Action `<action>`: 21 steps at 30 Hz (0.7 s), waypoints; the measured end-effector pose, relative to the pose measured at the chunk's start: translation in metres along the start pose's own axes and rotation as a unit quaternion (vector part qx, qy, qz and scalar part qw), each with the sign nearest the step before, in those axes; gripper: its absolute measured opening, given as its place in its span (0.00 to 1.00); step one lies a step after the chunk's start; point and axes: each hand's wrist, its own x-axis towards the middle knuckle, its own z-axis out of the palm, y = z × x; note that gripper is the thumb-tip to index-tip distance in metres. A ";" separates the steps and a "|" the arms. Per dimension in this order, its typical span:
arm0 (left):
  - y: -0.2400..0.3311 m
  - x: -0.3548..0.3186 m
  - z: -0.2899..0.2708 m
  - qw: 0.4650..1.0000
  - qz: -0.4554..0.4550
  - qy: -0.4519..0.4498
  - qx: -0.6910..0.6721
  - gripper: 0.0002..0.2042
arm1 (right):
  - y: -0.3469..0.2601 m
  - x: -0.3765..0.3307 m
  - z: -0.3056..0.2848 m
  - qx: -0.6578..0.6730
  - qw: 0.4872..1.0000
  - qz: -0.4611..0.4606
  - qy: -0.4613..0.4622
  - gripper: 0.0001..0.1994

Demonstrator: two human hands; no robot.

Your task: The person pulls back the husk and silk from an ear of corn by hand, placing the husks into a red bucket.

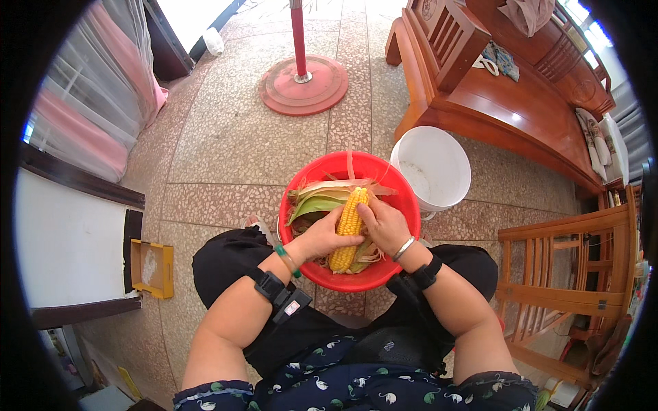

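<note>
A yellow ear of corn (347, 236), bare of its husk, is tilted over a red bucket (409, 198) between my knees. My left hand (325, 235) holds the ear from the left, with the thumb across its kernels. On its other side my right hand (384, 222) grips the upper part, thumb against the cob; some of these fingers are hidden behind it. Inside the bucket lie green and pale corn husks (322, 201), with brown silk among them.
Beyond the bucket to the right stands a white bucket (439, 161) with pale bits inside. A wooden bench (507, 116) fills the far right, and a wooden chair (569, 274) stands nearer. Ahead is a red round pole base (301, 85). A yellow box (152, 268) sits at left.
</note>
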 end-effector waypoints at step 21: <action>0.013 -0.006 -0.004 0.983 -0.056 -0.094 -0.145 0.35 | -0.015 0.013 -0.027 0.330 0.938 0.100 -0.024 0.07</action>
